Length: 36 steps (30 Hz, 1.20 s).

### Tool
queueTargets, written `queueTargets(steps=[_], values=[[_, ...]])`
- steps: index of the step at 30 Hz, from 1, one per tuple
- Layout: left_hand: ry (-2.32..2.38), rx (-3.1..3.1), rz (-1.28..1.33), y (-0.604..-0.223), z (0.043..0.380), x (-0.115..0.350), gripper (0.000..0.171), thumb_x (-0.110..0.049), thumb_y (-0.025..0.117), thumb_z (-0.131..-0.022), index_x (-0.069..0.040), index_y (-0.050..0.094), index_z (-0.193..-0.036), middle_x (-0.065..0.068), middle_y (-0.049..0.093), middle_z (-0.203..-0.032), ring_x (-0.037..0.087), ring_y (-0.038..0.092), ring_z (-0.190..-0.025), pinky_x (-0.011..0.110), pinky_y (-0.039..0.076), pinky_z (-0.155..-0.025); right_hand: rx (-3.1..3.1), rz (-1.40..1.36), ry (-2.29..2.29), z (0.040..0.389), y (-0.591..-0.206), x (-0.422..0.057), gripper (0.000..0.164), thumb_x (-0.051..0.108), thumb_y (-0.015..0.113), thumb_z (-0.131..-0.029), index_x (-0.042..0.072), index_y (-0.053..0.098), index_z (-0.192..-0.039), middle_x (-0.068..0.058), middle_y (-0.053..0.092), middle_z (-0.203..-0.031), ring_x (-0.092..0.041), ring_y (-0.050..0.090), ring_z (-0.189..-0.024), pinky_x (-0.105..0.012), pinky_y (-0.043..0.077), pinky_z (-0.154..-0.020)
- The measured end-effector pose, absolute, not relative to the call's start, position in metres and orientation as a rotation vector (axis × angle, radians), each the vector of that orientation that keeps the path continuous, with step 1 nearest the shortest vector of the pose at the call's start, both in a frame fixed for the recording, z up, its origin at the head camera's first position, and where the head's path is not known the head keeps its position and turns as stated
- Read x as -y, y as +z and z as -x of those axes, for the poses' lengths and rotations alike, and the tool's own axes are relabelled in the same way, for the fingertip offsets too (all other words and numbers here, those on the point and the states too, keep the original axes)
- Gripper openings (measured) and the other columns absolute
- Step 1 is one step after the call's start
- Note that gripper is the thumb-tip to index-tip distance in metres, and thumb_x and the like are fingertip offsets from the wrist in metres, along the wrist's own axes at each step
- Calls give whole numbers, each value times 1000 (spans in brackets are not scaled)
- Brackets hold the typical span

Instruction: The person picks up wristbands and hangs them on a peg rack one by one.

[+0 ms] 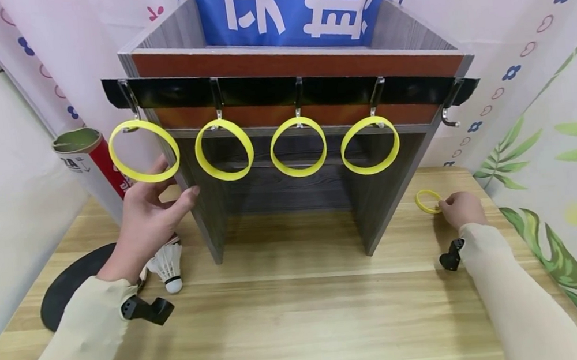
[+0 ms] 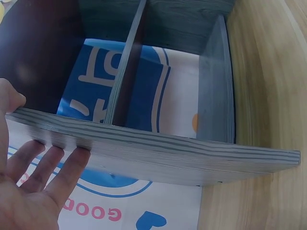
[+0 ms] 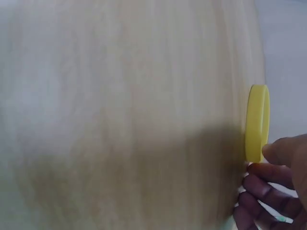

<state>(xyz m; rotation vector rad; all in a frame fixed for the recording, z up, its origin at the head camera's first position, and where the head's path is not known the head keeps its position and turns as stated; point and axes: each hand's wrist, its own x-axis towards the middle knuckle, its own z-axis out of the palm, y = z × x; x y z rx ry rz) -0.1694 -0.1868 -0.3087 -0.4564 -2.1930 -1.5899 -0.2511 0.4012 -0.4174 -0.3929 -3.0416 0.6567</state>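
Observation:
At the right of the head view, my right hand (image 1: 462,209) pinches a yellow ring (image 1: 428,202) between thumb and fingers, above the table. In the right wrist view this ring (image 3: 256,123) stands nearly edge-on. My left hand (image 1: 153,210) holds the left side panel of a grey wooden shelf (image 1: 212,204); in the left wrist view the thumb lies at the panel's front edge and the fingers (image 2: 67,172) press its outer face. A black hook strip (image 1: 259,93) runs across the shelf's front. Several yellow rings (image 1: 300,173) hang from its hooks, while the rightmost hook (image 1: 451,119) bears none.
Behind the left forearm lie a shuttlecock (image 1: 167,267) and a black oval object (image 1: 66,288), partly hidden. A red and white tube (image 1: 99,169) stands left of the shelf. Printed curtains (image 1: 530,93) close off the back and sides of the wooden table (image 1: 291,319).

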Motion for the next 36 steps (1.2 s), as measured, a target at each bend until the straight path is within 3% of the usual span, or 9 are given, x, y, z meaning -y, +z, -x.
queueTargets(steps=[8,14,18,21,28,32,34,36], values=[[-1568,2210,439,-309,168,188,66,4,68,-94,-15,52,-155,5,51,-162,1,62,-119,14,58,-86,3002,488,713,250,-415,-398,35,17,56,-99,-14,71,-106,-22,71,-87,-30,63,-80,-26,45,-59],[-1563,2213,440,-310,168,188,65,4,68,-94,-14,52,-155,6,51,-162,0,62,-120,14,57,-86,2897,473,860,250,-414,-404,35,16,55,-97,-14,72,-106,-15,74,-80,-16,57,-70,-23,44,-58],[-1561,2214,431,-309,168,188,65,4,68,-95,-13,52,-155,6,50,-163,-1,61,-119,13,57,-86,2825,426,1085,252,-414,-409,36,13,57,-97,-18,70,-112,-3,73,-68,-1,59,-59,-18,51,-55],[-1560,2214,427,-309,168,187,66,4,68,-94,-13,51,-155,6,50,-163,0,62,-119,13,57,-86,2772,441,1335,252,-414,-412,38,9,56,-99,-22,64,-119,9,70,-63,3,63,-56,-16,57,-55],[-1559,2206,442,-310,168,187,66,5,68,-94,-14,52,-155,4,51,-162,0,62,-119,13,57,-86,2698,418,1727,245,-410,-414,43,6,56,-104,-24,52,-135,18,72,-72,5,69,-70,-14,61,-70],[-1559,2203,452,-310,168,187,66,5,68,-94,-14,52,-155,3,52,-161,1,63,-118,13,58,-86,2552,409,2054,240,-409,-418,32,4,54,-106,-13,57,-133,13,74,-82,2,72,-81,-16,62,-82],[-1556,2205,450,-310,168,188,66,5,68,-94,-15,52,-155,3,52,-161,1,63,-118,13,58,-85,2477,412,2167,238,-409,-419,19,5,53,-107,0,68,-118,12,74,-85,1,72,-82,-16,62,-83],[-1554,2209,446,-310,168,188,66,5,68,-94,-15,52,-155,4,51,-161,0,62,-118,13,58,-85,2417,389,2214,237,-410,-419,21,6,55,-107,13,73,-100,11,74,-85,0,73,-81,-14,62,-81]])
